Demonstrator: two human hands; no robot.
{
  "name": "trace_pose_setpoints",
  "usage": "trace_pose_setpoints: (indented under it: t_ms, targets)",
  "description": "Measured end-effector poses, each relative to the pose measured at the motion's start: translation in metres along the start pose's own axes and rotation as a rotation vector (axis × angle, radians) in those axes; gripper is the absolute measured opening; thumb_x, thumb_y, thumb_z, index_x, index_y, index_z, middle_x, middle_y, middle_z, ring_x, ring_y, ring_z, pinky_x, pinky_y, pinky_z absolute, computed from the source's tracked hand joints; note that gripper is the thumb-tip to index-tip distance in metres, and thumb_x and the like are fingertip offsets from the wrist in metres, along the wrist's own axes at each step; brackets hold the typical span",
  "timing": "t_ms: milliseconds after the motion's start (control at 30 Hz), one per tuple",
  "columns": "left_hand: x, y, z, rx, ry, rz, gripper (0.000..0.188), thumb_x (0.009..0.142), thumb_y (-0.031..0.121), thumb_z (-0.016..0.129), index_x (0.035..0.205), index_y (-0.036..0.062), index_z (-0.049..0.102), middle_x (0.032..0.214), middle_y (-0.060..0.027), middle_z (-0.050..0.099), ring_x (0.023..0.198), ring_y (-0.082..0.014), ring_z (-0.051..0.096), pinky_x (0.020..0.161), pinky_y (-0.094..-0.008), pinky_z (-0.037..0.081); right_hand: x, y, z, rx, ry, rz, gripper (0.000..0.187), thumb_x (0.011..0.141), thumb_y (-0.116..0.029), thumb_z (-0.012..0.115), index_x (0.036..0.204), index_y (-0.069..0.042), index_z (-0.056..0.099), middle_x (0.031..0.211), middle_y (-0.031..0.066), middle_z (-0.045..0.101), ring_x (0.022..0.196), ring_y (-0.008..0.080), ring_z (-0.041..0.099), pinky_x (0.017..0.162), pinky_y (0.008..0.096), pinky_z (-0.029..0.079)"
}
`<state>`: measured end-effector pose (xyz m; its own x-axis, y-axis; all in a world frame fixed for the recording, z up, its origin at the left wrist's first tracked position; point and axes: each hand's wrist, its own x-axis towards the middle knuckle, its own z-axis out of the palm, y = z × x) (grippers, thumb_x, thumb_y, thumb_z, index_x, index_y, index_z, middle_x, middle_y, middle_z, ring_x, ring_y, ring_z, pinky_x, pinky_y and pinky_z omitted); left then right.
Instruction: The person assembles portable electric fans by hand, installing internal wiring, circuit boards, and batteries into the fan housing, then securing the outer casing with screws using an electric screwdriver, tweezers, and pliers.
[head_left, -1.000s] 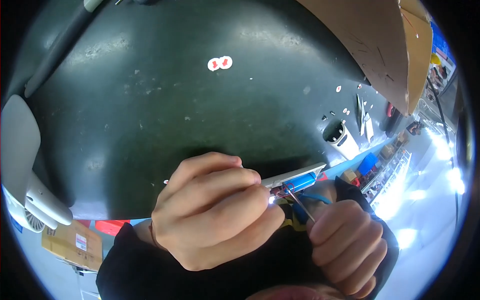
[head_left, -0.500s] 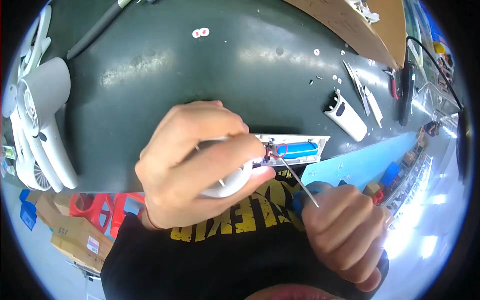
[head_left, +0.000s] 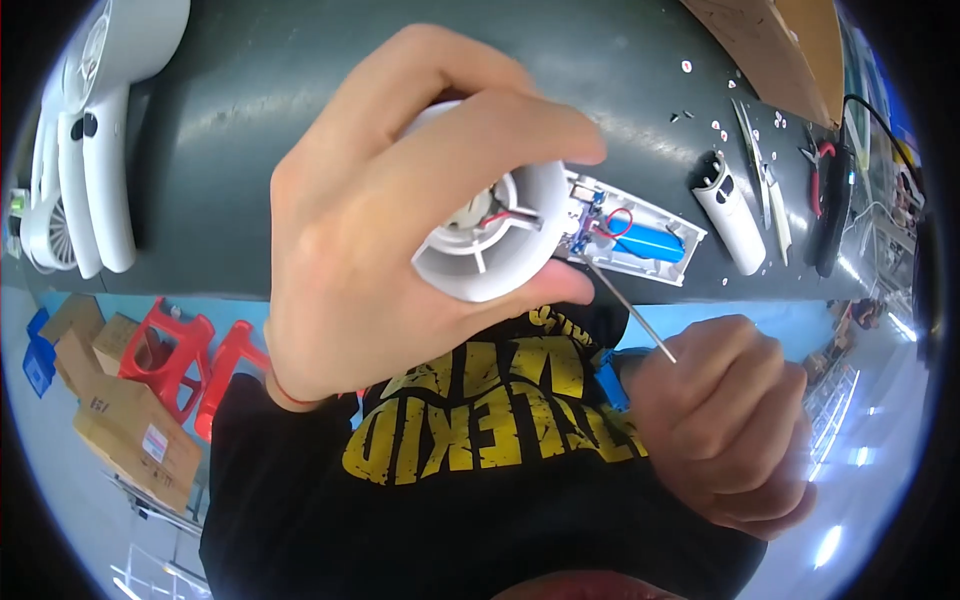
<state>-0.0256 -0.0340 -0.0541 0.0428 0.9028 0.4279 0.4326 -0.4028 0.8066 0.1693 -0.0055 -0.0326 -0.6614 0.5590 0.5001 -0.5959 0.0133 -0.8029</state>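
Note:
My left hand (head_left: 350,220) is wrapped round the white round head (head_left: 545,235) of an opened handheld fan, thumb below and fingers over the top. A motor and a red wire show inside the ring. To the right, the fan's open handle shell (head_left: 690,240) holds a blue battery cell (head_left: 645,240), a small circuit board (head_left: 585,225) and a looped red wire. My right hand (head_left: 725,420) is closed in a fist around a thin metal rod-like tool (head_left: 635,315). Its tip reaches the lower edge of the circuit board; whether it touches cannot be told. The tool's gripped end is hidden.
A white handle cover (head_left: 735,220) lies at the right, beside tweezers (head_left: 750,150) and red-handled pliers (head_left: 818,175). A cardboard box (head_left: 790,55) stands far right. White fans (head_left: 110,180) are stacked at the left. Red stools (head_left: 170,355) and cartons (head_left: 140,440) stand below the table.
The fan has been raised and tilted, so the inside of its head now faces up more. The tool tip stays by the circuit board; my right hand has shifted slightly right. The view has shifted too.

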Motion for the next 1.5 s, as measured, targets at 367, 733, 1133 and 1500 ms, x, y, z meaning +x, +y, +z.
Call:
trace_pose_setpoints:
  t_ms: [367, 733, 1133, 1500]
  targets:
    - [0.001, 0.022, -0.011, 0.091, -0.021, -0.058, 0.055, 0.046, 0.015, 0.089, 0.095, 0.0034, 0.069, 0.094, -0.0104, 0.061, 0.077, -0.0187, 0.059, 0.063, -0.0276, 0.046, -0.007, -0.035, 0.007, 0.086, -0.066, 0.062, 0.038, 0.094, -0.015, 0.042, 0.056, -0.016, 0.036, 0.051, -0.0068, 0.037, 0.046, 0.0079, 0.041, 0.054, 0.0254, 0.029]
    - [0.002, 0.01, -0.003, -0.004, 0.011, 0.0, 0.052, 0.047, 0.013, 0.089, 0.093, 0.0027, 0.067, 0.094, -0.013, 0.061, 0.075, -0.0207, 0.061, 0.062, -0.0281, 0.048, 0.039, 0.012, 0.001, 0.018, -0.092, 0.11, 0.042, 0.094, -0.016, 0.042, 0.053, -0.017, 0.032, 0.049, -0.0066, 0.035, 0.041, 0.0077, 0.036, 0.047, 0.0252, 0.024]
    - [0.009, 0.007, -0.019, -0.009, -0.29, -0.061, 0.043, 0.056, 0.018, 0.09, 0.088, 0.0084, 0.063, 0.097, -0.0094, 0.055, 0.084, -0.0232, 0.063, 0.08, -0.0407, 0.053, 0.039, -0.031, 0.012, 0.032, -0.017, 0.223, 0.047, 0.095, -0.017, 0.041, 0.05, -0.018, 0.028, 0.046, -0.0064, 0.032, 0.036, 0.0075, 0.031, 0.04, 0.0251, 0.019]
    - [0.013, 0.009, -0.018, -0.027, -0.411, -0.117, 0.04, 0.058, 0.017, 0.089, 0.087, 0.0108, 0.064, 0.1, -0.007, 0.052, 0.088, -0.0235, 0.061, 0.086, -0.042, 0.05, 0.045, -0.019, -0.002, 0.079, -0.045, 0.257, 0.05, 0.096, -0.019, 0.04, 0.049, -0.02, 0.026, 0.045, -0.0069, 0.031, 0.033, 0.0074, 0.028, 0.036, 0.0248, 0.015]
